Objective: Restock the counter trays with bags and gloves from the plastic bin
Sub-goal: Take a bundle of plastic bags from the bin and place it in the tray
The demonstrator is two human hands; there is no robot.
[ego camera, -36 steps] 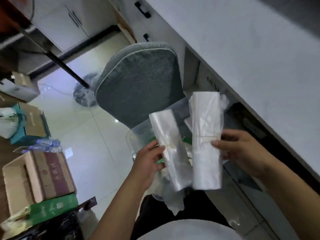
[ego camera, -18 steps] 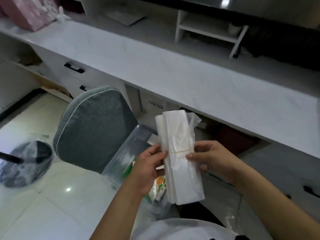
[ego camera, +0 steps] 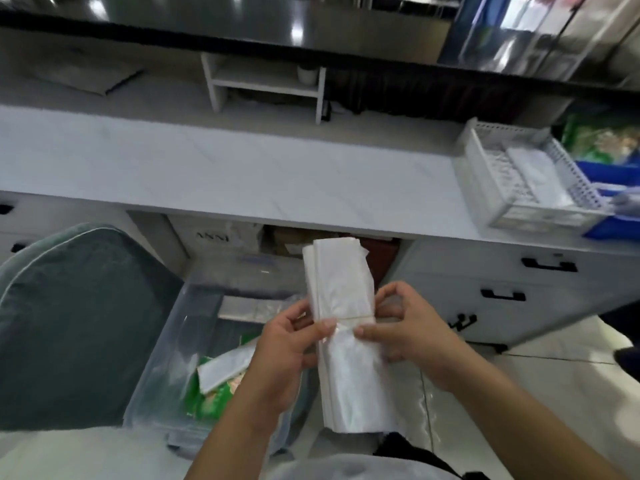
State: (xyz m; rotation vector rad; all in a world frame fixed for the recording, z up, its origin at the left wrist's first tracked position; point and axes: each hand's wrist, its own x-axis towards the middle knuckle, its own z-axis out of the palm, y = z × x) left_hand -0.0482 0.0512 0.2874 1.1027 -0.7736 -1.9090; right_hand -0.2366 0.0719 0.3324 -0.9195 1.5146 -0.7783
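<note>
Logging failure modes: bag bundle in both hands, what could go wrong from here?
The left hand and right hand pinch the bag bundle at its rubber band; if it slips, bags may fan out.
The white tray sits near the counter edge; dropping the bundle in could nudge it.

Grey padded chair (ego camera: 76, 323), small white shelf (ego camera: 266, 89), black-handled drawers (ego camera: 450, 282)
</note>
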